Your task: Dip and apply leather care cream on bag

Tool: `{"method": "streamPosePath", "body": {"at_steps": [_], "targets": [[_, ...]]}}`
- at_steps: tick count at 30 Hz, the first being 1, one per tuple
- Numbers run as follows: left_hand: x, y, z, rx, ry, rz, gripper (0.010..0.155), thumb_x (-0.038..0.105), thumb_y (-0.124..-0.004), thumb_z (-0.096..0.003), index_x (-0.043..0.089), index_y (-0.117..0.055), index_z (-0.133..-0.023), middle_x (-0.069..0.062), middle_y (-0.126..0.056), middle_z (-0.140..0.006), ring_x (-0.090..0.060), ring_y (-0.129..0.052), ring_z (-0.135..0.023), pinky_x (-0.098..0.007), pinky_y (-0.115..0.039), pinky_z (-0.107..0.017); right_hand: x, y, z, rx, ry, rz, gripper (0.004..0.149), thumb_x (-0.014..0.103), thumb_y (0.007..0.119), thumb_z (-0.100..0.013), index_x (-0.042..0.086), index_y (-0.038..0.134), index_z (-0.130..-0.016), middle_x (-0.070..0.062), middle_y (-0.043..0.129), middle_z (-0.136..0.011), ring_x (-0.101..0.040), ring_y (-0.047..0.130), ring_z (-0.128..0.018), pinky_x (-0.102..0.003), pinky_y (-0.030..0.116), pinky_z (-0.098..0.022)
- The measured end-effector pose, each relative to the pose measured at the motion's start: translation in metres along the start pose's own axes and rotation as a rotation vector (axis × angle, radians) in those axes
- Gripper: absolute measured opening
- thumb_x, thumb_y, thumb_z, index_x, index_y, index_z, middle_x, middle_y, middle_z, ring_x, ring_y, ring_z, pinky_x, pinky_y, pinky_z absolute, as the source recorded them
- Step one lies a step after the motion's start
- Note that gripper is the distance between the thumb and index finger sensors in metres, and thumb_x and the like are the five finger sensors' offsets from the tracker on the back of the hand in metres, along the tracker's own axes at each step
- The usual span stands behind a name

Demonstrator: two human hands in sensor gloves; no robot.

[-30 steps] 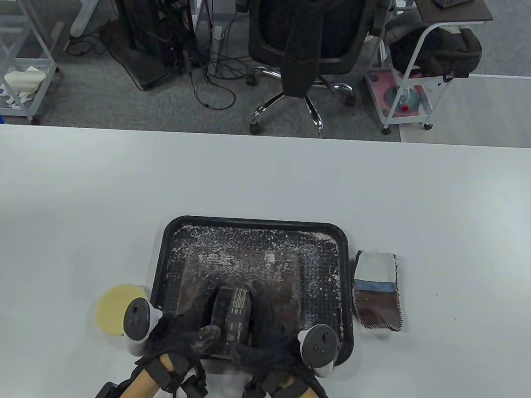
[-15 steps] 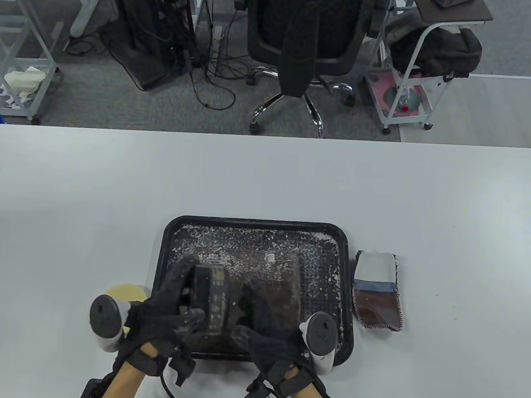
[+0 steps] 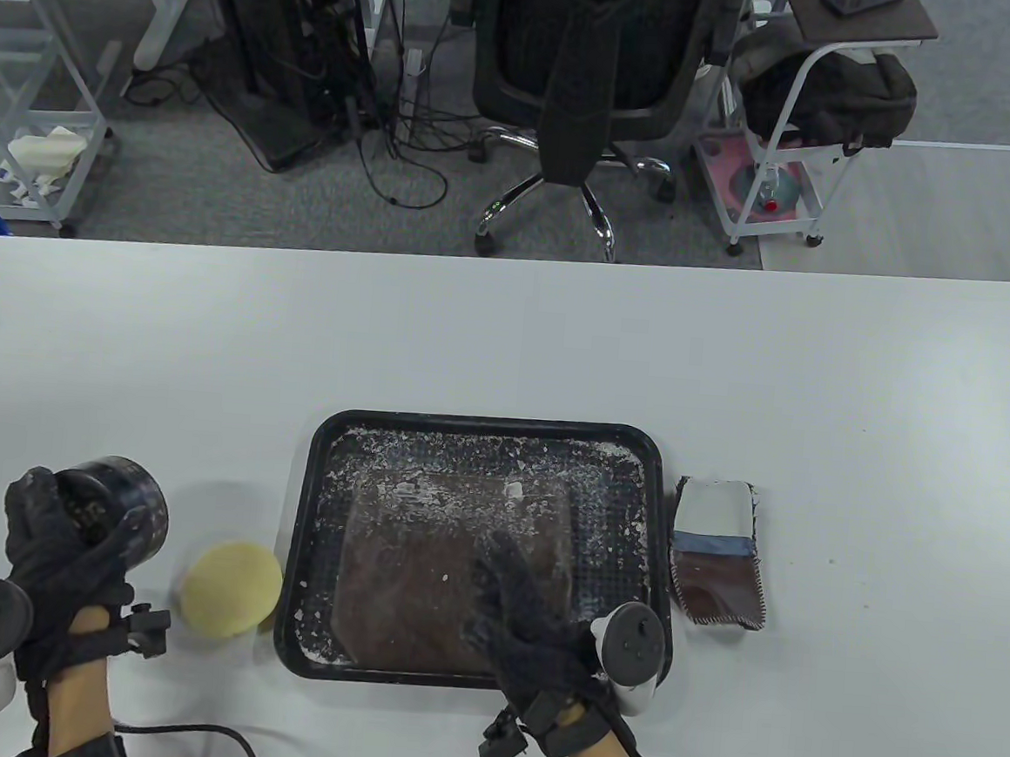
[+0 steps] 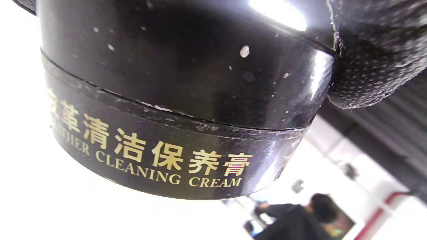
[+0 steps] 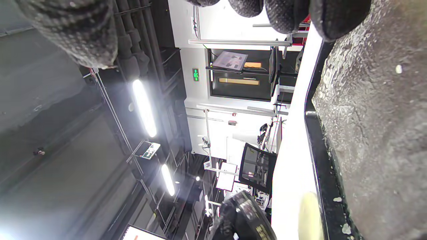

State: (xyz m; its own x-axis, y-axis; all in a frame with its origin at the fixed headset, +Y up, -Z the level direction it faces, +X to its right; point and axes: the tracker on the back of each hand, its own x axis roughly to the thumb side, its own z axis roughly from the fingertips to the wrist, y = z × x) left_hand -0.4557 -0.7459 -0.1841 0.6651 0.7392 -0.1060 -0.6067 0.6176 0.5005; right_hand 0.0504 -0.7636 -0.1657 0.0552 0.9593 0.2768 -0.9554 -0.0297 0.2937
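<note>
My left hand (image 3: pixel 53 570) grips the cream jar (image 3: pixel 115 505) at the surface's (image 3: pixel 507 352) left, off the tray (image 3: pixel 471 682). My right hand (image 3: pixel 538 630) lies with relaxed fingers on the brown bag (image 3: pixel 419 581) in the tray. A yellow sponge (image 3: pixel 231 588) sits between jar and tray.

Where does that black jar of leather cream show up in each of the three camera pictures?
Table view: cream jar, far left, gripped by the left hand.
Left wrist view: jar fills the frame, gold lettering visible.
Right wrist view: jar at the bottom edge, centre.
Shared landmark: yellow sponge beside the black tray.
</note>
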Motion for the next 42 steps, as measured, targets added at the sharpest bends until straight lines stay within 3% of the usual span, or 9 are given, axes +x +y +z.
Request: {"method": "streamPosePath", "body": {"at_steps": [4, 14, 20, 23, 29, 33, 35, 39, 42], "targets": [[-0.015, -0.013, -0.004, -0.106, 0.105, -0.127, 0.107, 0.066, -0.096, -0.0415, 0.006, -0.046, -0.114, -0.033, -0.036, -0.116, -0.076, -0.051, -0.092, -0.082, -0.057, -0.056, 0.000, -0.002, 0.001, -0.005, -0.002, 0.006, 0.092, 0.059, 0.080, -0.055, 0.009, 0.032, -0.115, -0.034, 0.033, -0.116, -0.066, 0.052, -0.099, -0.070, 0.061, -0.063], [-0.004, -0.036, -0.009, -0.207, 0.033, -0.402, 0.103, 0.069, -0.090, -0.0428, 0.008, -0.049, -0.114, -0.027, -0.041, -0.119, -0.070, -0.048, -0.098, -0.080, -0.052, -0.061, 0.002, -0.007, 0.001, -0.007, -0.036, 0.128, 0.091, 0.057, 0.081, -0.055, 0.009, 0.033, -0.116, -0.033, 0.033, -0.116, -0.066, 0.049, -0.100, -0.071, 0.057, -0.065], [0.001, -0.038, -0.006, -0.236, 0.019, -0.348, 0.099, 0.064, -0.090, -0.0451, 0.004, -0.049, -0.113, -0.031, -0.037, -0.117, -0.073, -0.034, -0.098, -0.083, -0.035, -0.063, 0.021, -0.014, 0.003, -0.036, -0.156, 0.629, 0.088, 0.055, 0.083, -0.053, 0.013, 0.039, -0.116, -0.028, 0.035, -0.119, -0.063, 0.039, -0.104, -0.069, 0.053, -0.069], [0.023, -0.033, -0.002, -0.175, -0.091, -0.328, 0.096, 0.060, -0.092, -0.0447, 0.001, -0.055, -0.111, -0.033, -0.034, -0.116, -0.071, -0.024, -0.098, -0.082, -0.029, -0.064, 0.031, -0.017, 0.005, -0.040, -0.184, 0.817, 0.086, 0.054, 0.085, -0.053, 0.014, 0.044, -0.116, -0.025, 0.037, -0.121, -0.056, 0.035, -0.109, -0.068, 0.046, -0.073], [0.084, -0.032, 0.027, -0.072, -0.403, -0.407, 0.092, 0.062, -0.088, -0.0466, 0.004, -0.057, -0.111, -0.030, -0.040, -0.116, -0.067, -0.032, -0.101, -0.080, -0.036, -0.066, 0.038, -0.021, 0.006, 0.012, -0.122, 1.031, 0.092, 0.054, 0.088, -0.050, 0.015, 0.038, -0.117, -0.021, 0.020, -0.123, -0.050, 0.009, -0.110, -0.067, 0.015, -0.074], [0.121, -0.060, 0.051, -0.236, -0.661, -0.103, 0.094, 0.059, -0.089, -0.0467, 0.006, -0.050, -0.114, -0.028, -0.029, -0.118, -0.064, -0.021, -0.103, -0.081, -0.028, -0.066, 0.034, -0.025, 0.006, 0.135, -0.017, 1.188, 0.104, 0.059, 0.090, -0.046, 0.022, 0.024, -0.117, -0.016, 0.004, -0.122, -0.047, -0.010, -0.106, -0.066, -0.002, -0.069], [0.137, -0.078, 0.065, -0.369, -0.715, -0.078, 0.096, 0.062, -0.087, -0.0474, 0.008, -0.044, -0.115, -0.027, -0.025, -0.119, -0.063, -0.020, -0.103, -0.080, -0.027, -0.066, 0.031, -0.030, 0.006, 0.168, 0.037, 1.227, 0.107, 0.060, 0.090, -0.045, 0.023, 0.018, -0.116, -0.014, 0.000, -0.121, -0.047, -0.014, -0.104, -0.066, -0.006, -0.067], [0.162, -0.115, 0.097, -0.622, -0.874, -0.220, 0.098, 0.067, -0.082, -0.0482, 0.011, -0.039, -0.116, -0.023, -0.023, -0.120, -0.060, -0.017, -0.105, -0.080, -0.022, -0.067, 0.025, -0.042, 0.005, 0.193, 0.108, 1.231, 0.109, 0.062, 0.090, -0.043, 0.026, 0.015, -0.115, -0.009, -0.002, -0.121, -0.044, -0.018, -0.103, -0.065, -0.009, -0.065], [0.171, -0.134, 0.113, -0.728, -0.924, -0.351, 0.099, 0.070, -0.078, -0.0483, 0.011, -0.037, -0.116, -0.022, -0.024, -0.120, -0.059, -0.018, -0.105, -0.079, -0.021, -0.066, 0.021, -0.049, 0.005, 0.216, 0.164, 1.196, 0.111, 0.062, 0.090, -0.043, 0.026, 0.014, -0.114, -0.010, -0.003, -0.121, -0.044, -0.020, -0.102, -0.065, -0.011, -0.064]]}}
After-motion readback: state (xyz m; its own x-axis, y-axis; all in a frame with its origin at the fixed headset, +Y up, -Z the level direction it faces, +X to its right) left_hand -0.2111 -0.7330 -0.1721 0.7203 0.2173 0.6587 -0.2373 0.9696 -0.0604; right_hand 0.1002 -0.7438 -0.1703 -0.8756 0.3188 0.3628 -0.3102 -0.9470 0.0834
